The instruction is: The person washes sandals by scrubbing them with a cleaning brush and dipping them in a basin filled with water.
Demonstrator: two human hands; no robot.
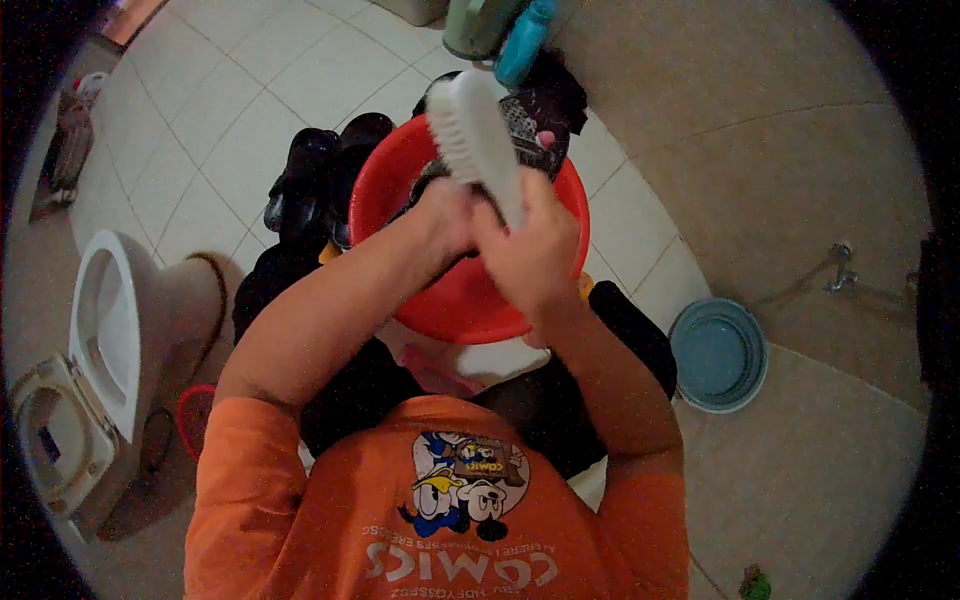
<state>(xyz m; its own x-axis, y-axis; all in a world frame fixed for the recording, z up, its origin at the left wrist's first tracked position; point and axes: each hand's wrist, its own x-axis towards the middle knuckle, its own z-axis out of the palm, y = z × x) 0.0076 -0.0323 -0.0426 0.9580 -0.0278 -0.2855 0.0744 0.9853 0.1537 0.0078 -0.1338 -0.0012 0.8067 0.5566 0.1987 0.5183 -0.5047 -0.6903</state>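
Note:
My right hand (535, 250) is closed around the handle of a white scrub brush (485, 130), its bristles facing left. Close beside it, my left hand (445, 215) is blurred and closed, with a dark item partly showing at its fingers; its kind is hidden. Both hands are above a red basin (460, 310) between my knees. At the basin's far rim lies a black, sudsy item (525, 120) with a small pink spot on it.
Black slippers (300, 175) lie left of the basin. Behind it stand a teal bottle (525, 45) and a grey-green jug (472, 28). A toilet (110, 330) is at left. A blue-grey tub (718, 355) sits at right below a wall tap (843, 265).

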